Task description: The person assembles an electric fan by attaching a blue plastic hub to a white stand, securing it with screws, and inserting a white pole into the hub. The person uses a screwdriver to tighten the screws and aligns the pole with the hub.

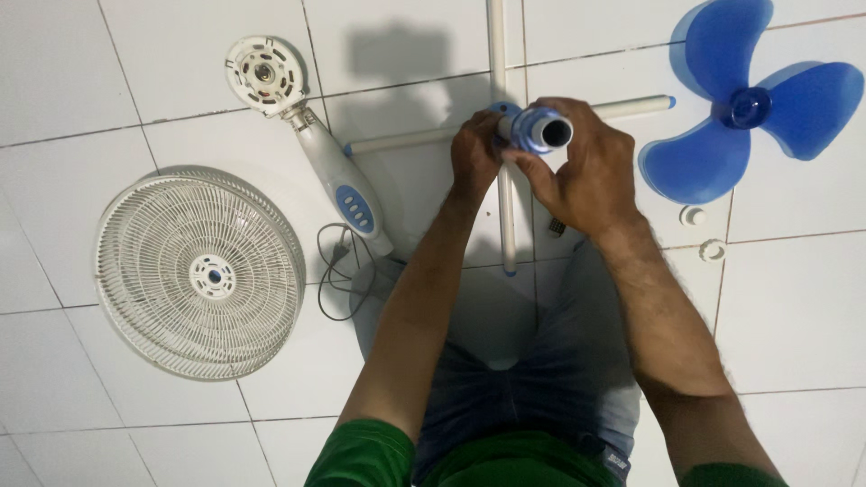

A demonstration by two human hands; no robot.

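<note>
Two hands are gripping one pole: the left hand is wrapping its lower part, the right hand is pinching near its open top. The pole is blue and white, a hollow tube standing over a white cross base. One blue blade with three wings, one white round grille, one motor part and two small caps are lying on a white tiled floor.
</note>
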